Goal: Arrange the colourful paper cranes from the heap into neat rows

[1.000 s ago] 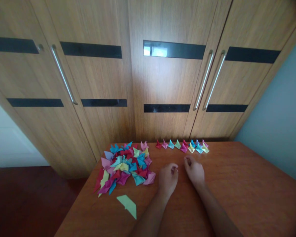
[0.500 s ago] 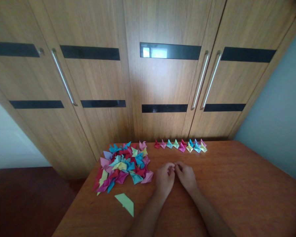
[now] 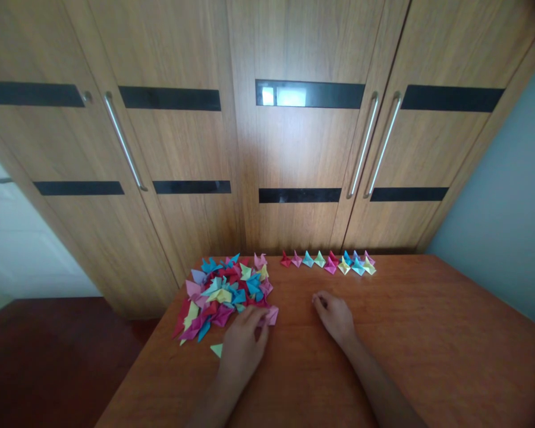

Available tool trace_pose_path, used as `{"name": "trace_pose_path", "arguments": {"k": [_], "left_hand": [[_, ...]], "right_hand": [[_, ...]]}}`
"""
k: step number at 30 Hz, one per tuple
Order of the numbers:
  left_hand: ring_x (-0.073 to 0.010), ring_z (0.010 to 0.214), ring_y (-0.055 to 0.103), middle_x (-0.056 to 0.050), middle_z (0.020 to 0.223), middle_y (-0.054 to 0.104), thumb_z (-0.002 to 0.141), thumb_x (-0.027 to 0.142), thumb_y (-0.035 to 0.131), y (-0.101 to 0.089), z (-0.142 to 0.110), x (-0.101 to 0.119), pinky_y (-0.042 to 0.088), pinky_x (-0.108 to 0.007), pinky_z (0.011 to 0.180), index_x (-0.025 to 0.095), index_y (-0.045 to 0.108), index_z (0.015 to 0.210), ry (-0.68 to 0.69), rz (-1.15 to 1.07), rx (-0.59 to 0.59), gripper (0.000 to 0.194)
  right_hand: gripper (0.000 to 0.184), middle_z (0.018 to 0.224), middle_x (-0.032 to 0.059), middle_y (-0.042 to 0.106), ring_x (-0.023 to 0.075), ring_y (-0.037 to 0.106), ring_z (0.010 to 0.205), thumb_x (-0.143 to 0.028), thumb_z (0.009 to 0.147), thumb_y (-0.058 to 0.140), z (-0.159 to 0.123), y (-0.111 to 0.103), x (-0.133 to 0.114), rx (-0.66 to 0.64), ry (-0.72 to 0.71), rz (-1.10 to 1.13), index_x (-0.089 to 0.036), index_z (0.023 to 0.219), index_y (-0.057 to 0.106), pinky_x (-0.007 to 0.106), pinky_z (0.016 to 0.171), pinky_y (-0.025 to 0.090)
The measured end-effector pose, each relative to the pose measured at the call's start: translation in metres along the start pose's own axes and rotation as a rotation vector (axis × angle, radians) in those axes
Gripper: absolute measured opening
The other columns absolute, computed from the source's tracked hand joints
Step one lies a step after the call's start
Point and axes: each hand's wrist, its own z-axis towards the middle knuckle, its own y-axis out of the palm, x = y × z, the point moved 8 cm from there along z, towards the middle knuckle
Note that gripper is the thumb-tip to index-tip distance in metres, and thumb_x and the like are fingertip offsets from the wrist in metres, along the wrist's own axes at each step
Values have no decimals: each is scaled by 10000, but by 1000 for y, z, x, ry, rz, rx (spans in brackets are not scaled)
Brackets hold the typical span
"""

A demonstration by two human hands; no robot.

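A heaped pile of folded coloured papers (image 3: 220,295) lies on the left of the table. My left hand (image 3: 244,340) is at the pile's front right edge, thumb and fingers apart, its fingertips beside a pink folded paper (image 3: 273,315); whether they touch it I cannot tell. Under and behind that hand, a light green folded paper (image 3: 216,350) shows only one corner. To the right, my right hand (image 3: 336,318) is low over the bare wood with its fingers curled together. Anything pinched in them is too small or hidden to make out.
Along the table's back edge stands a row of small pointed folded papers (image 3: 308,259) in several colours, some bunched at its right end. Behind the wooden table (image 3: 428,333) rises a wooden wardrobe (image 3: 294,148) with metal handles. A pale wall (image 3: 508,208) stands at the right.
My hands came together in the middle, then parted. The left has since moved left to the pile's edge, its fingers opening and its arm covering most of the green paper. The right stays near the middle.
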Motion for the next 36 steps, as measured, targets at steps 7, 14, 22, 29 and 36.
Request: {"name": "trace_pose_path", "arguments": {"k": [7,14,22,29,36], "left_hand": [[-235,960,545,-46,985,583,812,232,538,4,-8,-5,477,-311,739,246,622,965,-21,321,-120,175],[-203,896,528,-50,923,560,876,199,434,5,-4,2,462,-272,685,234,643,873,-14,356,-131,211],[-207,960,554,-61,1006,577,863,198,442,-12,-7,5,463,-329,847,215,599,906,67,145,69,163],[-180,791,634,-22,877,652,869,276,440,-12,-6,-16,500,-290,702,224,549,952,-92,-133,119,147],[-146,657,594,15,701,588,835,300,486,-13,-7,-20,471,-231,604,199,520,797,-182,-380,174,113]], "right_hand": [[268,697,-13,658,135,596,664,-350,894,410,-1,1,-2,-16,-16,-10,-236,780,624,210,553,312],[263,671,-20,643,128,589,647,-349,891,419,-1,3,-1,-18,-35,-38,-238,770,625,207,539,300],[252,686,-19,657,128,601,670,-335,889,427,-1,1,-3,-8,-54,-37,-235,749,612,202,547,301],[263,699,-15,657,134,602,686,-348,900,415,-2,0,-6,-34,-38,-50,-234,777,618,206,558,304],[267,708,-7,656,136,597,688,-358,897,420,-3,1,-5,-45,-29,-61,-227,775,618,212,556,295]]}}
